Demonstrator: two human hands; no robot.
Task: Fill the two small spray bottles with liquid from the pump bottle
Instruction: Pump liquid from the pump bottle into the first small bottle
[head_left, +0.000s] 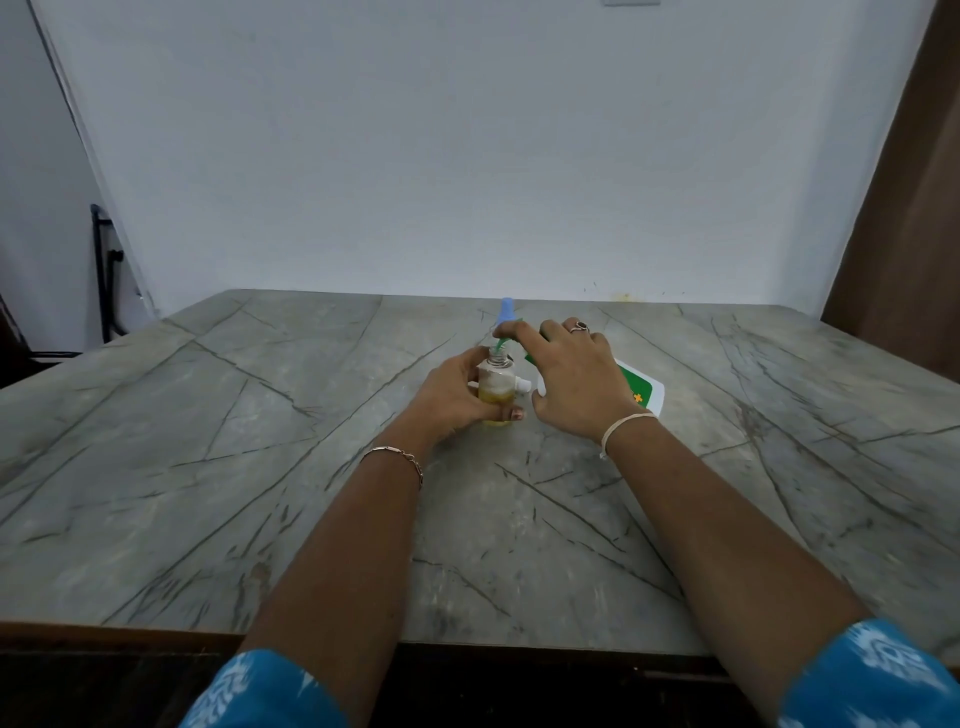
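L hand (457, 395) was wrapped round the small spray bottle (496, 382), fingers curled behind it and thumb across the front, prob. to keep it upright and steady on the table (260, 415) while its neck was open. The bottle was clear, w/ yellowish liquid in the lower part, so it looked part-filled, not full. R hand (576, 379) lay over the pump bottle (641, 389), just right of the L hand. Its fingers were bent down over the top, the thumb tucked under, and the index finger reached fwd along the pump head, seemingly for pressing. The pump bottle leaned toward the L hand, so its green spout (502, 344) sat right at the small bottle's mouth, aimed to drop liquid inside rather than onto the stone. A small white piece (523, 385) showed between the two hands, touching or just beside the small bottle; poss. its spray top, couldn't tell. Just beyond the fingertips stood a blue-topped item (507, 310), likely the 2nd spray bottle, mostly hidden. Both hands worked mid-table, well away from every edge. There was open stone to the left of the L hand, to the right of the R hand and back toward the person. The wall was farther beyond the blue-topped item.
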